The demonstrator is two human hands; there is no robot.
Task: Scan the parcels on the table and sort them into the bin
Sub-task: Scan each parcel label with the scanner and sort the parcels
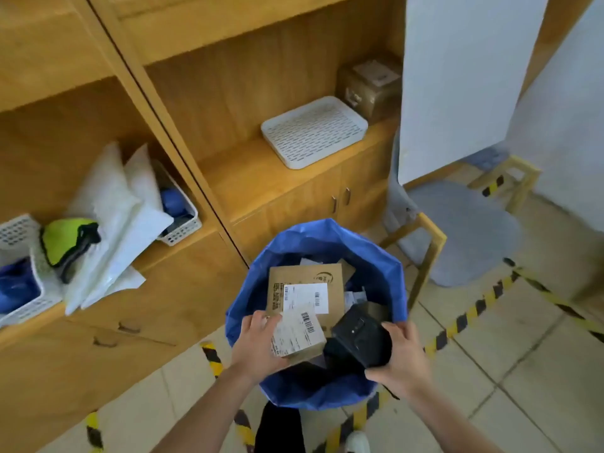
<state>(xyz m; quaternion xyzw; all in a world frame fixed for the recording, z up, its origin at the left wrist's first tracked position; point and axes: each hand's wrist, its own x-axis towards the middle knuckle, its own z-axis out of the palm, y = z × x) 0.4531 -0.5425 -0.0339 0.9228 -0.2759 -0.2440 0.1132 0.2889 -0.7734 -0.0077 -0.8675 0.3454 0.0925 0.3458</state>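
Observation:
A bin lined with a blue bag (376, 253) stands on the floor below me. Inside lies a larger cardboard parcel (304, 276) with a white label, among several other parcels. My left hand (258, 344) grips a small cardboard parcel (299, 335) with a barcode label, held over the bin's near side. My right hand (403, 354) holds a black handheld scanner (361, 338) just right of that parcel, also above the bin.
Wooden shelving fills the left and back. It carries a white slotted tray (313, 132), a brown box (371, 86), white padded mailers (111, 217) and white baskets (179, 220). A wooden chair with grey cushion (457, 223) stands right. Yellow-black tape (474, 312) marks the tiled floor.

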